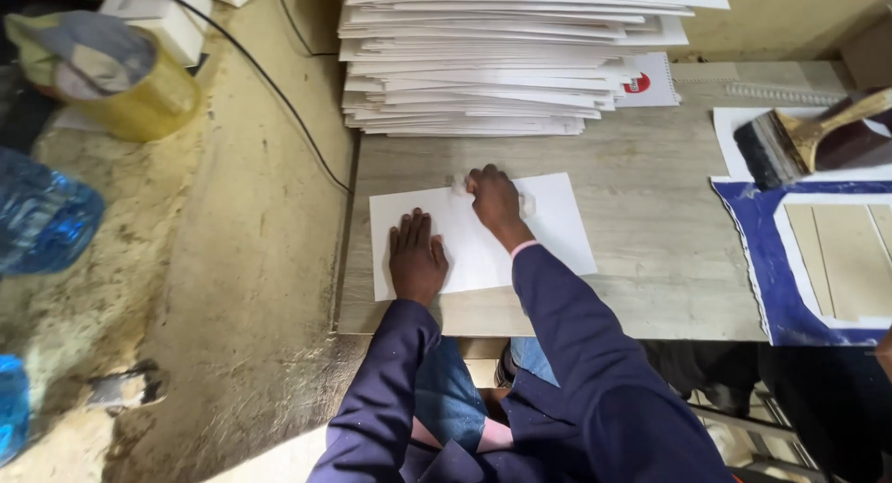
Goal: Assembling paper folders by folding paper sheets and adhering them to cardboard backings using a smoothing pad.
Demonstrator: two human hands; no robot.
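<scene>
A white sheet of paper [557,225] lies flat near the left end of a grey wood-grain table [650,279]. My left hand [415,258] presses flat on the sheet's left part, fingers spread. My right hand [495,199] is closed around a small crumpled white wad [459,182] and rests on the sheet's upper middle. Both arms wear dark blue sleeves.
A tall stack of white boards [483,65] sits at the table's back. At the right lie a wide paintbrush [790,141] and a blue sheet with cardboard pieces [771,269]. A yellow tub [139,97], blue plastic bottles [42,218] and a black cable [279,93] are on the floor at left.
</scene>
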